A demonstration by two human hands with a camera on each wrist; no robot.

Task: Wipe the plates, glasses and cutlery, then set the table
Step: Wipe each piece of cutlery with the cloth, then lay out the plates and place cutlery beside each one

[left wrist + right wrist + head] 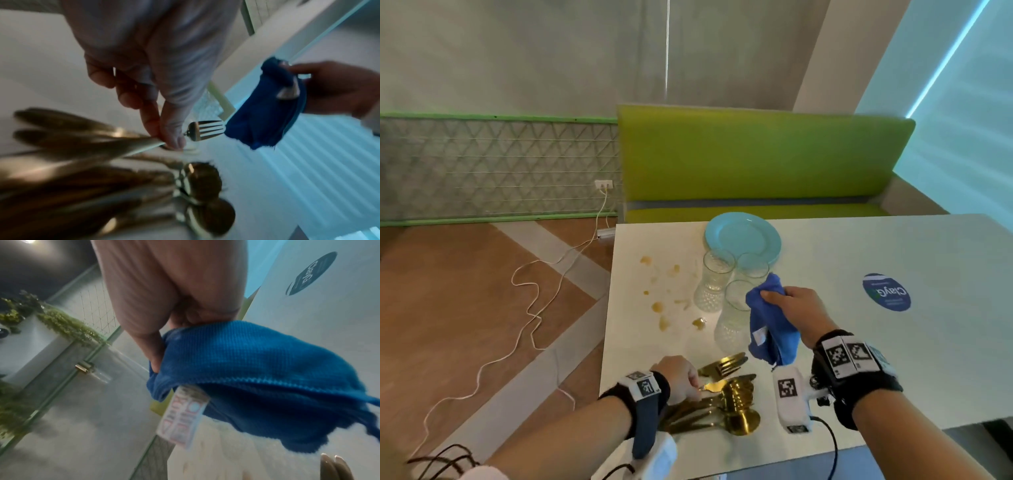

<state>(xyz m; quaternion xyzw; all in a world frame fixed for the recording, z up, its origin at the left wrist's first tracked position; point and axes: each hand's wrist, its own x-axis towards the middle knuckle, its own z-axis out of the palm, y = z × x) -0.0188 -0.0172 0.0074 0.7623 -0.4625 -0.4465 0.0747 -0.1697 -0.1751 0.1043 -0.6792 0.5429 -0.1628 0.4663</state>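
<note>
Gold metal cutlery (717, 399) lies heaped at the lower centre of the head view, on the near edge of the white table (893, 342). Left hand (679, 378) pinches one gold fork (205, 129) by its neck, thumb and fingers closed on it. Right hand (796, 310), mid-frame, grips a bunched blue microfibre cloth (774, 327), fingers curled round it. Three clear textured glasses (714, 279) stand just behind, with a pale blue round plate (743, 236) beyond them. Brown spill spots (664, 301) mark the tabletop left of the glasses.
</note>
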